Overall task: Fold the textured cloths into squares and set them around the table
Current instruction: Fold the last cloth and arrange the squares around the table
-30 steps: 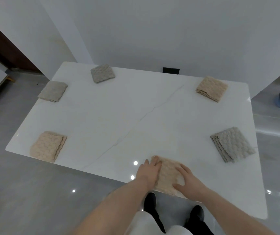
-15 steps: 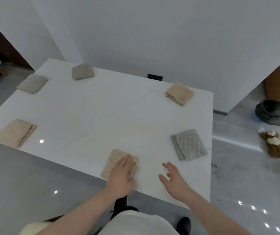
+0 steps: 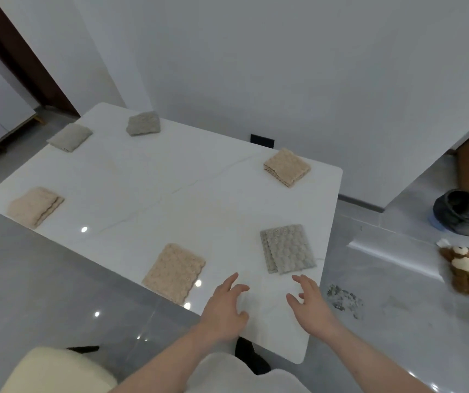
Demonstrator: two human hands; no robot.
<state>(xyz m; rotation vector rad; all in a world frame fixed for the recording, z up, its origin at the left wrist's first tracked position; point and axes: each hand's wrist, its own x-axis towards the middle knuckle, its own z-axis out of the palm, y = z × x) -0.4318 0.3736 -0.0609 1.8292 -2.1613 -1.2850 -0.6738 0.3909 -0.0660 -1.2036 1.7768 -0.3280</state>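
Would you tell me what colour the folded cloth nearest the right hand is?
Grey, with a bubbly raised texture; the head view shows it.

Six textured cloths lie folded into squares around the edge of the white worktop (image 3: 170, 199), each flat and well apart from the others. The nearest beige cloth (image 3: 174, 273) sits by the near edge, its bubbled weave facing up and its corners turned slightly askew to the edge. To its right lies a grey cloth (image 3: 286, 249), with its layered edges showing along the left side. Near the far right corner rests a second beige cloth (image 3: 287, 171), its stacked folds visible on the near-left side. A third beige cloth (image 3: 35, 206) lies at the left edge. Two more grey cloths occupy the far left corner: one (image 3: 70, 137) by the left edge, the other (image 3: 143, 126) by the far edge.
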